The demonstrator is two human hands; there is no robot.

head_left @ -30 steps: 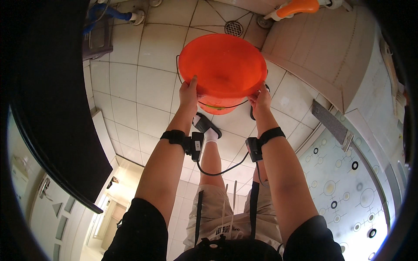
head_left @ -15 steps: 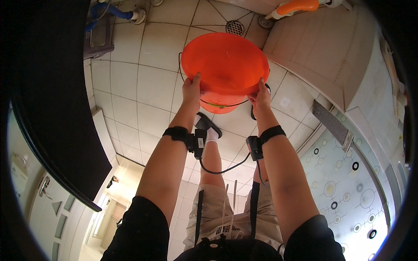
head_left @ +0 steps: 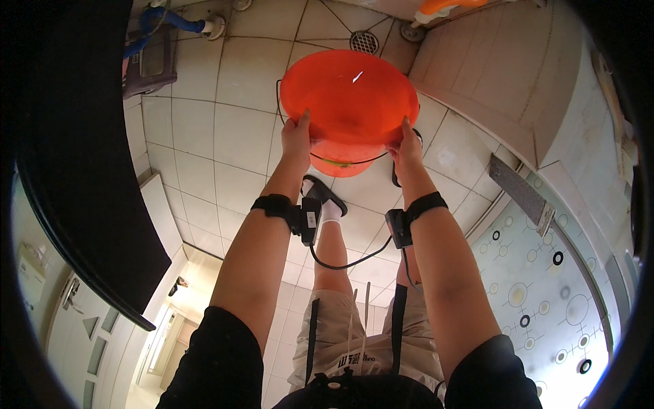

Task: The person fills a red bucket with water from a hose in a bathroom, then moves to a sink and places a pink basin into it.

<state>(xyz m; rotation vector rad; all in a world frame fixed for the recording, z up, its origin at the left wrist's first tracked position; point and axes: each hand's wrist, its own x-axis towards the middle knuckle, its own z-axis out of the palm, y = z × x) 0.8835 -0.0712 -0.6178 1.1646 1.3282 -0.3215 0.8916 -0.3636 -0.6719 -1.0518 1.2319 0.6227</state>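
An orange-red bucket [head_left: 351, 95] is in front of me, its round mouth toward the top of the view and part of its lower outer wall showing below the near rim. A thin wire handle [head_left: 340, 164] hangs across that near side, over a yellow-green mark. My left hand [head_left: 296, 140] grips the rim at the near left, thumb on top. My right hand [head_left: 407, 146] holds the near right rim the same way, its fingers partly hidden beneath. A small white glint shows inside the bucket; whether it contains liquid is unclear.
Beyond the bucket, a round floor drain [head_left: 364, 42] is set in the tiled floor [head_left: 248, 75]. A blue hose [head_left: 178, 18] runs at upper left. A pale panel [head_left: 497, 75] and a patterned glass panel [head_left: 545, 293] stand on the right. A dark slipper [head_left: 325, 195] is below the bucket.
The bucket and both hands have shifted very slightly left in the view. A white glint has appeared inside the bucket. Both hands keep their hold on the rim.
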